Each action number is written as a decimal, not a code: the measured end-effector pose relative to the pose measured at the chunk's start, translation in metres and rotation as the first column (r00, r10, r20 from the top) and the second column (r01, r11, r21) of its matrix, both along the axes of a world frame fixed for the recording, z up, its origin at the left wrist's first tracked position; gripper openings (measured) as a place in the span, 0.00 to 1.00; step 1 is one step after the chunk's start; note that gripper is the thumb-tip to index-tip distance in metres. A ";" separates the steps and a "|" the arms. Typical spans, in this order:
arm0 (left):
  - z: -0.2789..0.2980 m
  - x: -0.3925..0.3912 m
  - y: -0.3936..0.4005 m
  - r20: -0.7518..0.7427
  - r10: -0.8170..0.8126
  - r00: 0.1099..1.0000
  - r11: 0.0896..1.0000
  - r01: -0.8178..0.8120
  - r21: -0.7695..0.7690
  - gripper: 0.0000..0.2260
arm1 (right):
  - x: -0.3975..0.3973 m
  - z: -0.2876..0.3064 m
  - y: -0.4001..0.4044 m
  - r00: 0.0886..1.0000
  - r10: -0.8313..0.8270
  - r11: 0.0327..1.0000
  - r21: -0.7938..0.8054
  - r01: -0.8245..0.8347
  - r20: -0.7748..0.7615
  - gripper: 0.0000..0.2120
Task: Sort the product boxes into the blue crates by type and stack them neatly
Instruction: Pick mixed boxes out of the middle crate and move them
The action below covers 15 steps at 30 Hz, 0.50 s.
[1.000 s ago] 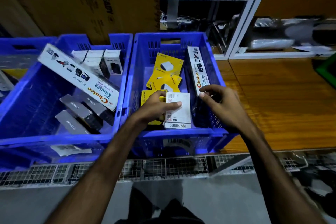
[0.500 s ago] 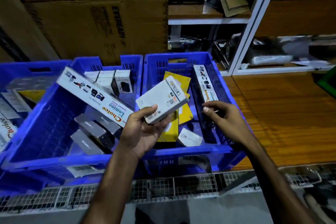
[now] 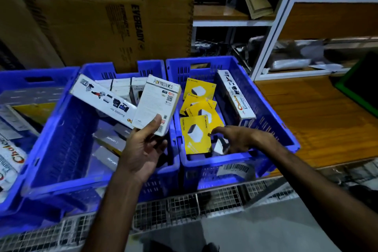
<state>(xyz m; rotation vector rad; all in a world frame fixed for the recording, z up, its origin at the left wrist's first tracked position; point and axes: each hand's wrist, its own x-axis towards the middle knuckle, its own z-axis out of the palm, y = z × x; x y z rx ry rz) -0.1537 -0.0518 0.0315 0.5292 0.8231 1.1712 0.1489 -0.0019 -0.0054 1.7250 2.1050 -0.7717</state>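
Cardboard cartons back the blue crates (image 3: 235,161). My left hand (image 3: 143,149) grips the white Portronics box (image 3: 156,104) at twelve o'clock, raised for sorting; right hand (image 3: 237,139), fingers relaxed, steadies a yellow box (image 3: 195,136) in the right crate.

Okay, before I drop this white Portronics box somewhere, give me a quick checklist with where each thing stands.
1. Left hand grip on Portronics box: ok.
2. Box lifted out above the crates: ok.
3. Matching Portronics boxes in the middle crate: cannot tell.
4. Room in that crate: ok, bare floor shows.
5. Right hand free to help: not ok, reaching among yellow boxes.
6. Long Choice box stacked neatly: not ok, propped diagonally.
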 end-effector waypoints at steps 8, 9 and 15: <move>-0.006 -0.023 0.004 -0.056 0.110 0.992 0.991 -0.105 0.079 0.30 | 0.028 0.062 -0.023 0.780 -0.327 0.858 0.179 0.482 -0.534 0.24; -0.004 -0.028 0.005 -0.068 0.138 0.988 0.988 -0.133 0.080 0.30 | 0.025 0.074 -0.030 0.685 -0.344 0.810 0.166 0.563 -0.642 0.22; 0.005 -0.080 0.013 -0.225 0.382 0.896 0.922 -0.356 0.151 0.18 | -0.045 0.091 -0.041 0.110 -0.251 0.624 -0.073 0.778 -0.962 0.11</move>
